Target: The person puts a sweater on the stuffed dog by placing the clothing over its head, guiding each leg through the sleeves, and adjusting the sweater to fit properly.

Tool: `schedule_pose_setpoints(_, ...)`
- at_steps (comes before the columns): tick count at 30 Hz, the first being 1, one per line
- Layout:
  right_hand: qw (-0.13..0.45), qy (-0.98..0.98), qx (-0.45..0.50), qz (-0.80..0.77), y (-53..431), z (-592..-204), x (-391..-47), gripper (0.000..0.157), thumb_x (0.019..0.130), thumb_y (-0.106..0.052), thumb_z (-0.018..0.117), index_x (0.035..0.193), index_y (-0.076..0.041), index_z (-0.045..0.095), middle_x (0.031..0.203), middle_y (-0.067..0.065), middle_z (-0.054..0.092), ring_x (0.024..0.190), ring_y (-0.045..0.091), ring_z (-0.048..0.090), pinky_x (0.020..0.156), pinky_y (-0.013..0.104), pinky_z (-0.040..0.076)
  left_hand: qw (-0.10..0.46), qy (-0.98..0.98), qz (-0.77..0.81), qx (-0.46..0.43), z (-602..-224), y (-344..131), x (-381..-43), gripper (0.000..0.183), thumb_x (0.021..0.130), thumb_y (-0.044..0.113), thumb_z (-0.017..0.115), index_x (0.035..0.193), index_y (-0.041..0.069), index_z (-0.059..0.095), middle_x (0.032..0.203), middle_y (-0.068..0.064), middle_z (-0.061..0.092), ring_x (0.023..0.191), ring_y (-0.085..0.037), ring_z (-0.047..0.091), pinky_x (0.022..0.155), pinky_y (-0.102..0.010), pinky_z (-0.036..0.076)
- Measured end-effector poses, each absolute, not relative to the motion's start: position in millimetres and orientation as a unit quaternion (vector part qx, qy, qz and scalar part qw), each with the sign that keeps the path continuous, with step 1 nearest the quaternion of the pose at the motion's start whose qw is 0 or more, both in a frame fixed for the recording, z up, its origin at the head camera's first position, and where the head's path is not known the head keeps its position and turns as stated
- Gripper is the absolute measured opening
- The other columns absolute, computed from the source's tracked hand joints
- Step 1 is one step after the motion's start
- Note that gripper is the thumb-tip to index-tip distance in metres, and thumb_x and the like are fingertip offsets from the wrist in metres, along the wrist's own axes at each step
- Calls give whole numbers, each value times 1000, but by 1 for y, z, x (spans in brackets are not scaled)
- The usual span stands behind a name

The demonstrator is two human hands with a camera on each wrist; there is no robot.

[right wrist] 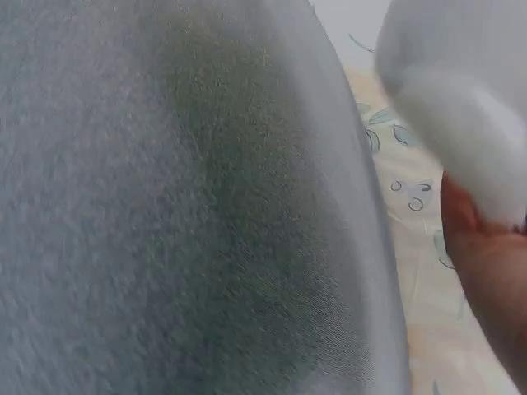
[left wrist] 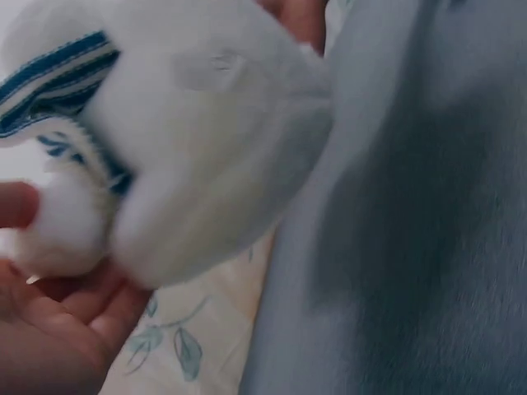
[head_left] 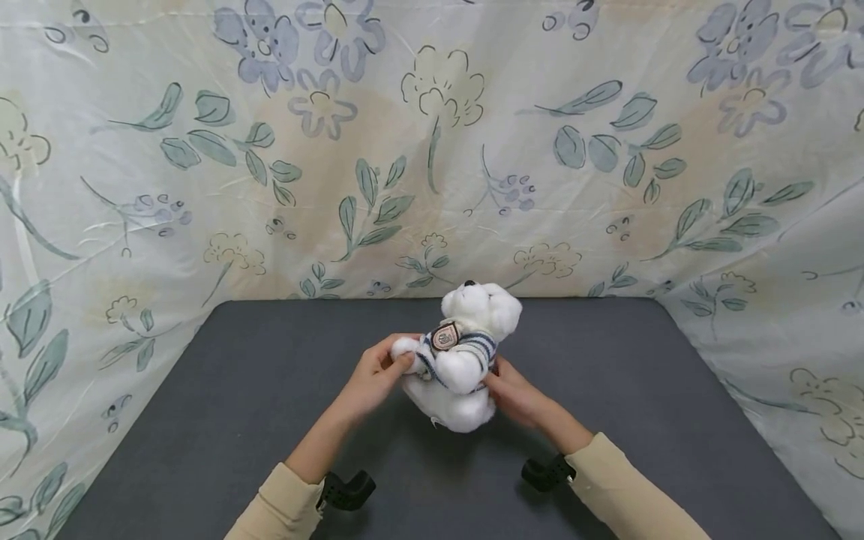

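Observation:
A white plush bear (head_left: pixel 466 367) in a blue-and-white striped top with a round-edged badge (head_left: pixel 445 337) is held up over the dark table, tilted back with its nose upward. My left hand (head_left: pixel 380 371) pinches one of its paws between thumb and fingers; the left wrist view shows that paw (left wrist: pixel 70 218) in the grip. On the other side my right hand (head_left: pixel 516 394) grips the bear's back or side, its fingertips partly hidden behind the toy. In the right wrist view, the thumb area of that hand (right wrist: pixel 486 263) meets the white plush (right wrist: pixel 461 123).
The dark grey table (head_left: pixel 270 375) spreads under both arms. A flower-and-leaf patterned curtain (head_left: pixel 432 150) hangs behind it and along both sides. Black wrist devices (head_left: pixel 347 491) sit on both wrists, close above the tabletop.

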State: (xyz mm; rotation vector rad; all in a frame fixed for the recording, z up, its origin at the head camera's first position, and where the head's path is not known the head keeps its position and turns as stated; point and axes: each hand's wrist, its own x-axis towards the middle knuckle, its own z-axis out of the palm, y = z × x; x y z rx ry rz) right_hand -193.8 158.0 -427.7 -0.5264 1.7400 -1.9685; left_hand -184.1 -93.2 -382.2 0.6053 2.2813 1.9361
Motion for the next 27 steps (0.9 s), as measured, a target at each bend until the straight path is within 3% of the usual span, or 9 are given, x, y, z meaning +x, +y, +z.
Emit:
schedule_pose_setpoints(5,180,708,-148,-667,158,-423,-194,72,87,-22,58,142,-1,16,134,18,36,117,22,42,94,31,38,61,780,591,194,-384,-101,-187,29,96,17,50,123,11,57,125,-8,56,106,-18,54,81,-31,46)
schedule_pose_setpoints(10,142,765,-155,-609,158,-419,-194,71,83,-18,61,141,-2,23,128,18,44,113,25,45,91,33,39,37,792,578,194,-379,-102,-192,34,94,28,53,122,9,58,123,-8,58,112,-21,55,92,-40,45)
schedule_pose_setpoints(18,28,862,-185,-471,154,-411,-196,73,76,-25,74,136,-15,33,117,6,55,101,18,55,81,34,46,-8,796,576,185,-358,-93,-196,38,91,27,58,126,14,54,124,-5,57,111,-20,57,88,-37,48)
schedule_pose_setpoints(22,-52,891,-230,-389,150,-409,-196,74,71,-26,77,133,-12,39,115,5,57,99,16,56,80,36,47,-12,801,573,174,-343,-86,-189,37,91,22,59,126,12,54,121,-10,57,104,-24,60,83,-36,49)
schedule_pose_setpoints(27,-113,902,-261,-325,148,-408,-196,64,70,-25,79,123,-9,48,105,3,59,92,15,55,77,36,46,-16,813,558,163,-332,-82,-179,35,90,13,59,124,6,55,117,-15,57,98,-27,60,79,-34,50)
